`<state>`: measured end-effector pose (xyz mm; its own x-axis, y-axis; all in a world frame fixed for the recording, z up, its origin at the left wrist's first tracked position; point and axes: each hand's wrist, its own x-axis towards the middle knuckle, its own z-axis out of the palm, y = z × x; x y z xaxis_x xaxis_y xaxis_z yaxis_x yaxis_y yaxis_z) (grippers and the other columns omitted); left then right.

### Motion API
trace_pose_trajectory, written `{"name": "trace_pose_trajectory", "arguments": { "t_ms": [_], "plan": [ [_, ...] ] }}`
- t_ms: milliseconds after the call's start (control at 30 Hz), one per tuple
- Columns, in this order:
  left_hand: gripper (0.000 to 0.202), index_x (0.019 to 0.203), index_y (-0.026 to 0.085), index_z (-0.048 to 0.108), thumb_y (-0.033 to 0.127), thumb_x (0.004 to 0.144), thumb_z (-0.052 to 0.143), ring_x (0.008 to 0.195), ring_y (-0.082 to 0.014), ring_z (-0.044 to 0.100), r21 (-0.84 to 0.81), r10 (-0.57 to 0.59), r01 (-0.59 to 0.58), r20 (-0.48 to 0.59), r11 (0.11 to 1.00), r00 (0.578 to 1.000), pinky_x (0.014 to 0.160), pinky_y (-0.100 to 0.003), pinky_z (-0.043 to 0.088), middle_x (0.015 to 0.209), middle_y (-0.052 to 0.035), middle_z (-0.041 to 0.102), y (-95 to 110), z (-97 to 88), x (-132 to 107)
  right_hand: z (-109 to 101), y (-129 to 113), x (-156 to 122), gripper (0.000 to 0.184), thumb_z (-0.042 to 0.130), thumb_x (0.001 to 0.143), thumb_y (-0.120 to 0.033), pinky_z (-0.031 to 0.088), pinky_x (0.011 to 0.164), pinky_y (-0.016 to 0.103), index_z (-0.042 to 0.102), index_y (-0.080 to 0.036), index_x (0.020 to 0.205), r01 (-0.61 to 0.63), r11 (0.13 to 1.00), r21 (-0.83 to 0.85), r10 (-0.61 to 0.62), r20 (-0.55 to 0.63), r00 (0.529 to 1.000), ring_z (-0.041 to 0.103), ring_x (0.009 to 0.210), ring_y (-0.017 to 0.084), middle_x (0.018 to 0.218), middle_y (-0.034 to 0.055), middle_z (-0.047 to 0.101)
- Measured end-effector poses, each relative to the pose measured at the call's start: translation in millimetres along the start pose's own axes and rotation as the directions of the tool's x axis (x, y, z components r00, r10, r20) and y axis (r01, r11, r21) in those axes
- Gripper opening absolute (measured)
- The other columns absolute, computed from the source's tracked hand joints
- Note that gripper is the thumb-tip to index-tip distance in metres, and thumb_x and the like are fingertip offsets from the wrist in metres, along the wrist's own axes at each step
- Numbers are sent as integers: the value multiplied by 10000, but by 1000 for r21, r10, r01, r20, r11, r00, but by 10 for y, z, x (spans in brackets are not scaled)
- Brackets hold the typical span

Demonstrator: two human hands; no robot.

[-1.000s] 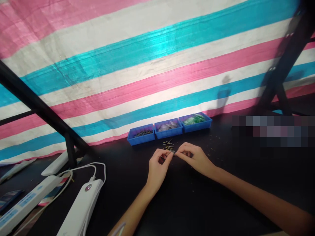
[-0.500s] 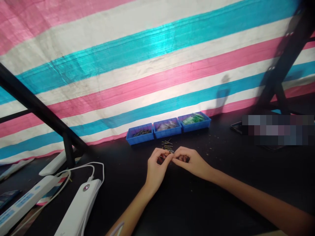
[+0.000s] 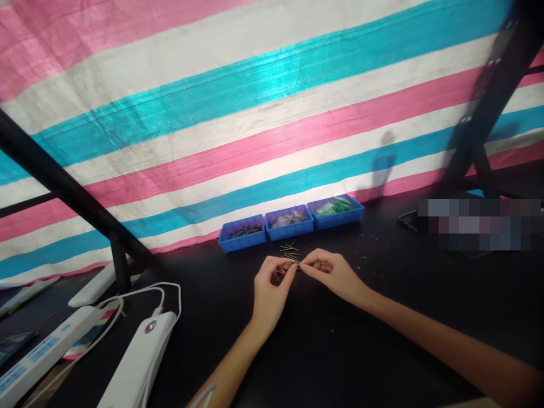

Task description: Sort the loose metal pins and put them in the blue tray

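My left hand (image 3: pixel 274 277) and my right hand (image 3: pixel 329 271) meet fingertip to fingertip over the black table (image 3: pixel 323 351). Both are closed in a pinch. Whatever lies between the fingertips is too small and hidden to name. Just beyond the fingers, several thin metal pins or screws (image 3: pixel 289 247) lie loose on the table. Behind them stand blue bins in a row: the left bin (image 3: pixel 242 242) holds dark thin metal pieces (image 3: pixel 247 230), the middle bin (image 3: pixel 291 229) clear plastic bags (image 3: pixel 289 217), and the right bin (image 3: pixel 340 219) green and clear bags (image 3: pixel 334 206).
At the left, a white power bank-like box (image 3: pixel 138 362) with a cable (image 3: pixel 178 294) and a white power strip (image 3: pixel 46 351) lie near black frame bars (image 3: pixel 76 195). A striped sheet (image 3: pixel 255 113) hangs behind. A dark flat object (image 3: pixel 408 220), partly blurred out, lies right.
My right hand has shifted slightly up, its fingertips drawing a little apart from the left ones. The left hand stays nearly in place, still pinching.
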<state>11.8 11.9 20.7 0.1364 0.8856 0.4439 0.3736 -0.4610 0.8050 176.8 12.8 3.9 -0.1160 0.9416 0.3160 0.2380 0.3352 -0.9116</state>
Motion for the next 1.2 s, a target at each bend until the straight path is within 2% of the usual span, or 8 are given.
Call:
{"name": "trace_pose_trajectory", "arguments": {
  "t_ms": [233,400,500,633,733,800,933,1200],
  "plan": [
    [169,852,194,643,326,784,562,690,-125,498,27,-4,4,21,1000,1000,593,-241,383,782,-22,554,-20,14,-10,-3,-30,6,254,591,750,-394,467,600,253,647,-153,811,-35,995,94,37,-24,999,579,674,141,779,40,643],
    [191,860,193,653,340,781,559,677,-113,507,49,1,-7,116,999,993,561,-228,390,838,-34,563,5,-22,31,-34,-40,27,297,607,723,-438,489,695,292,657,-156,800,-69,988,141,75,-36,997,615,748,176,770,42,666],
    [236,879,189,637,370,815,499,690,-116,524,67,-28,26,29,997,999,578,-231,400,874,-37,573,1,-101,101,-70,-15,52,306,621,708,-444,493,714,309,668,-155,796,-109,984,139,118,-59,991,625,765,195,788,55,683],
    [251,838,200,637,402,797,496,700,-137,530,319,-72,81,-40,944,997,632,-268,403,868,-32,570,-113,-224,164,-103,38,87,325,640,683,-455,503,695,322,683,-154,796,-141,983,120,154,-101,983,636,762,217,804,73,697],
    [250,834,205,645,418,728,568,789,-189,552,571,-106,81,11,817,994,749,-340,379,851,-36,572,-222,-287,161,-103,54,98,350,636,673,-478,512,682,331,691,-159,803,-152,981,116,167,-127,978,644,772,231,829,80,704],
    [278,857,204,647,428,704,587,825,-213,559,631,-149,78,60,772,987,782,-364,360,846,-43,578,-269,-308,151,-96,45,96,364,631,671,-489,514,661,325,693,-161,816,-159,981,108,174,-151,973,646,770,232,838,82,705],
    [266,886,218,656,403,707,589,828,-216,563,613,-174,52,141,788,975,770,-361,357,867,-49,586,-291,-314,140,-77,31,84,383,620,675,-501,499,597,294,692,-164,844,-167,983,69,177,-179,968,640,754,222,838,79,703],
    [124,790,225,663,293,745,568,823,-201,563,583,-144,9,185,812,972,742,-341,341,844,-28,598,-282,-283,130,-65,71,88,360,613,695,-473,456,560,260,685,-157,854,-173,982,76,184,-174,967,606,662,169,789,58,692]
  ]
}}
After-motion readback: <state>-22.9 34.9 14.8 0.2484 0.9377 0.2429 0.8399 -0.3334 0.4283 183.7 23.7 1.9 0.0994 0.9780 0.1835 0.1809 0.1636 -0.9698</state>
